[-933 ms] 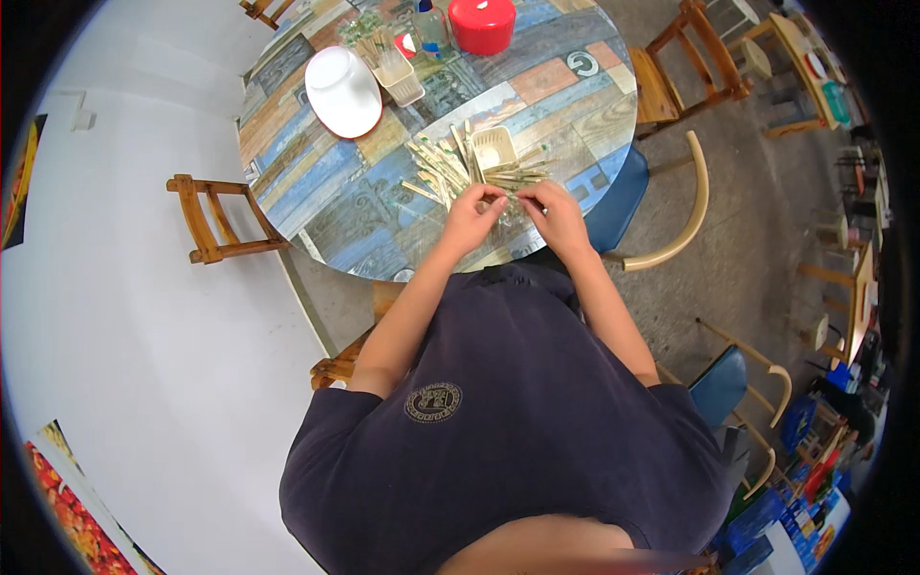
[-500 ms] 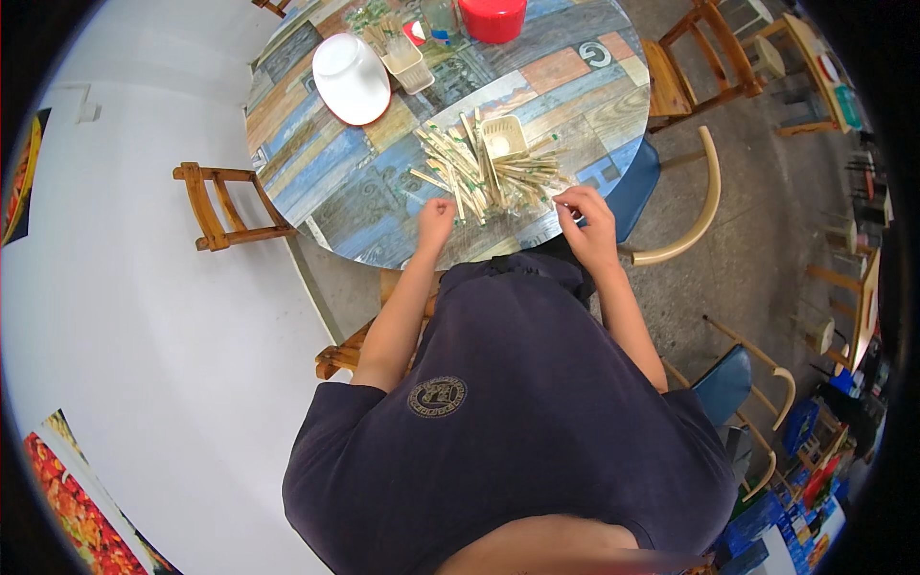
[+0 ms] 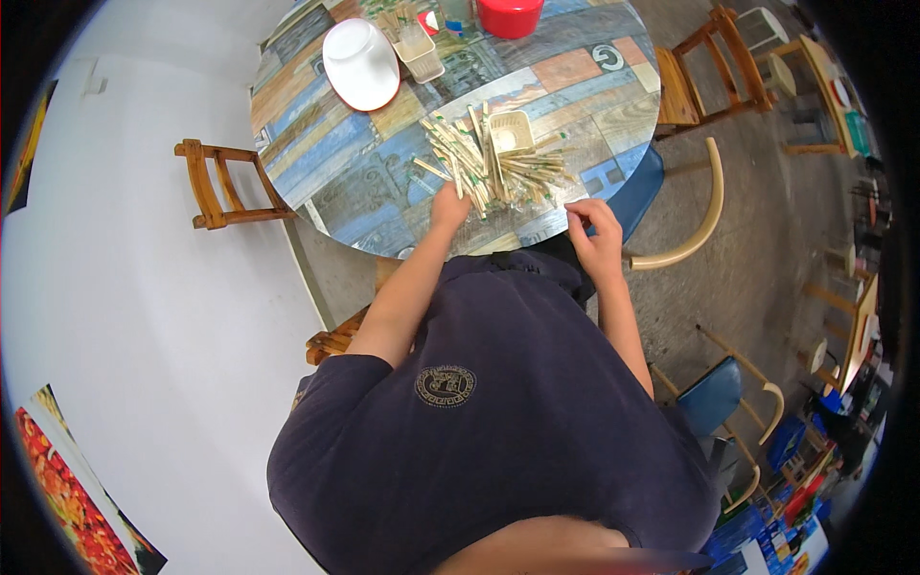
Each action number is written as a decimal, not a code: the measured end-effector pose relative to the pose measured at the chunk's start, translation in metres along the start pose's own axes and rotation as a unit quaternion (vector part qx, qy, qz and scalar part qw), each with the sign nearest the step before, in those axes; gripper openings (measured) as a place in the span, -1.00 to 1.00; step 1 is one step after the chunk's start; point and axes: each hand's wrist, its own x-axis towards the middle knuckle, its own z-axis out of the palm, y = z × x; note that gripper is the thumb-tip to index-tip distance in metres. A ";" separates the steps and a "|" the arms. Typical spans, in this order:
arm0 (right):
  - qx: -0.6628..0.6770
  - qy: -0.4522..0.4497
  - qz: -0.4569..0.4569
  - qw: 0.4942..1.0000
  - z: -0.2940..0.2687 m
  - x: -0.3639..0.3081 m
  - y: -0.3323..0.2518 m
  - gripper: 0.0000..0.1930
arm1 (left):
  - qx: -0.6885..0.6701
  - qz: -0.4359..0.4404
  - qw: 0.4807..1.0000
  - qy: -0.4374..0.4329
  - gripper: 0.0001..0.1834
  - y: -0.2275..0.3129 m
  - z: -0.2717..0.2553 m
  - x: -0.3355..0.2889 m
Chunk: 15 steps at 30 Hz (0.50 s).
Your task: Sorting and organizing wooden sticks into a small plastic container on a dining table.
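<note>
A loose pile of chopsticks, several with green marks and some in clear film, lies on the round table near its front edge. My left hand has reached the pile's left side, its fingers closed around the near ends of chopsticks; the fingertips are partly hidden. At the table's front edge, right of the pile, my right hand hovers with bent fingers and a gap between thumb and forefinger. Nothing shows in it. A small cream plastic basket stands just behind the pile, with chopsticks leaning against its side.
Farther back on the patterned table are a white cap-shaped object with a red rim, a cream holder with sticks, and a red tub. Wooden chairs and a blue chair ring the table.
My left hand has moved forward and right onto the chopsticks. The right hand has shifted slightly away from the pile. The view has tilted a little.
</note>
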 end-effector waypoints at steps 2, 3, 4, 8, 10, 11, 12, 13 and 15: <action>-0.003 -0.003 0.011 1.000 -0.002 -0.003 0.001 -0.88 | -0.006 -0.008 1.000 -0.010 -0.61 0.005 -0.005 -0.002; -0.006 0.004 0.015 1.000 -0.002 -0.005 0.001 -0.88 | -0.023 -0.020 0.999 -0.019 -0.62 0.008 -0.008 -0.005; -0.010 0.011 0.018 1.000 -0.003 -0.005 0.001 -0.88 | -0.039 -0.032 0.998 -0.028 -0.63 0.010 -0.011 -0.008; -0.004 -0.002 0.015 1.000 -0.003 0.000 -0.002 -0.87 | -0.116 -0.036 0.992 0.010 -0.65 -0.008 -0.019 -0.022; 0.003 0.010 0.017 1.000 -0.003 0.000 0.000 -0.87 | -0.176 -0.044 0.983 -0.010 -0.64 -0.001 -0.034 -0.037; 0.003 0.007 0.015 1.000 -0.003 0.002 -0.003 -0.87 | -0.178 -0.045 0.983 -0.008 -0.64 -0.004 -0.043 -0.042; 0.006 0.002 0.010 1.000 -0.001 0.004 -0.004 -0.87 | -0.198 -0.069 0.977 -0.023 -0.65 -0.009 -0.050 -0.047; 0.010 -0.002 0.004 1.000 0.001 0.007 -0.007 -0.87 | -0.219 -0.092 0.971 -0.039 -0.65 -0.013 -0.056 -0.052; 0.010 -0.001 -0.002 1.000 0.002 0.009 -0.012 -0.88 | -0.213 -0.090 0.972 -0.043 -0.66 -0.003 -0.075 -0.067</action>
